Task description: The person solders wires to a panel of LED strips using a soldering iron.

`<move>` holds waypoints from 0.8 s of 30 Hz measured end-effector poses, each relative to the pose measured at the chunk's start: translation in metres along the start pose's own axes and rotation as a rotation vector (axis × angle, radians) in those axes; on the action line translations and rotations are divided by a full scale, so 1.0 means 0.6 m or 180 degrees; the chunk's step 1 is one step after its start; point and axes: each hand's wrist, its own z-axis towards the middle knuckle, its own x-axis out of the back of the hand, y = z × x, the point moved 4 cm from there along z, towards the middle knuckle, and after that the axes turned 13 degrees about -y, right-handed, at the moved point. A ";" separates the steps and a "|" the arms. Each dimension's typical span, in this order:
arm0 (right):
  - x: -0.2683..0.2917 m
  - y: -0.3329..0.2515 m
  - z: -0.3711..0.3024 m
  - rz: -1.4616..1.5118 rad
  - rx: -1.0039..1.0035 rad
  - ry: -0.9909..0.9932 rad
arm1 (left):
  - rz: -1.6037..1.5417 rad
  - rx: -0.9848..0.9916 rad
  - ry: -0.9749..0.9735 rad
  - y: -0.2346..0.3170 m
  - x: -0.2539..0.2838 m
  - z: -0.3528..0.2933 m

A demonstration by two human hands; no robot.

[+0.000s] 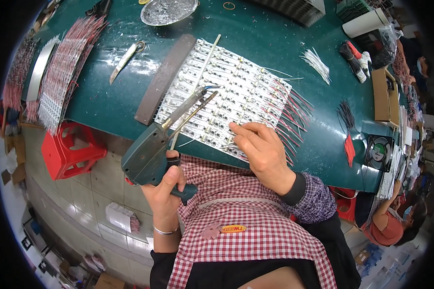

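My left hand (163, 190) grips a dark green soldering gun (147, 153) by its handle, with the fingers around the trigger. Its metal tip points up and right over a white circuit board panel (222, 103) with rows of small black parts. My right hand (264, 153) is on the panel's near right side, fingers bent and drawn together at the board. Whatever they pinch is too small to make out. Red, white and black wires (291, 130) stick out from the panel's right edge. A thin pale stick (208, 60) lies across its upper left.
A brown bar (166, 79) runs along the panel's left edge. A knife (124, 61), a foil-lined dish (169, 11), white wires (317, 65) and wired strips (72, 67) lie on the green table (275, 33). Right are a box (385, 96), a fan (377, 152) and another person (388, 226). A red stool (70, 151) stands left.
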 end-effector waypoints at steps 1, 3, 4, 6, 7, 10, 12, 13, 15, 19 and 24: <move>0.000 -0.001 -0.001 -0.0125 0.0016 -0.0015 | 0.0045 -0.0012 0.0019 0.001 0.000 0.000; 0.002 0.002 -0.002 -0.0018 -0.0005 -0.0049 | 0.0091 -0.0022 0.0043 0.003 -0.001 -0.001; 0.002 0.004 -0.002 0.0088 -0.0017 -0.0081 | 0.0175 -0.0098 0.0072 0.005 -0.004 -0.003; 0.008 0.012 -0.004 0.0398 -0.0014 0.0049 | 0.0257 -0.0172 0.0104 0.010 -0.006 -0.006; 0.012 0.017 -0.005 0.0704 -0.0012 0.0182 | 0.0297 -0.0173 0.0139 0.012 -0.005 -0.008; 0.051 0.012 0.008 0.0669 -0.0093 0.0373 | 0.0374 -0.0182 0.0200 0.013 0.002 -0.019; 0.056 0.010 0.017 0.0609 -0.0130 0.0415 | 0.0407 -0.0188 0.0212 0.015 0.008 -0.027; 0.056 0.011 0.021 0.0601 -0.0130 0.0405 | 0.0368 -0.0112 0.0196 0.016 0.012 -0.031; 0.052 0.010 0.029 0.0596 -0.0128 0.0393 | 0.0330 -0.0037 0.0185 0.016 0.011 -0.036; 0.018 0.000 0.031 0.0682 0.0177 0.0259 | 0.0641 0.0034 0.0285 0.021 0.005 -0.039; -0.010 -0.018 -0.005 0.0271 0.0313 0.0108 | 0.0630 0.0033 0.0319 0.017 0.008 -0.045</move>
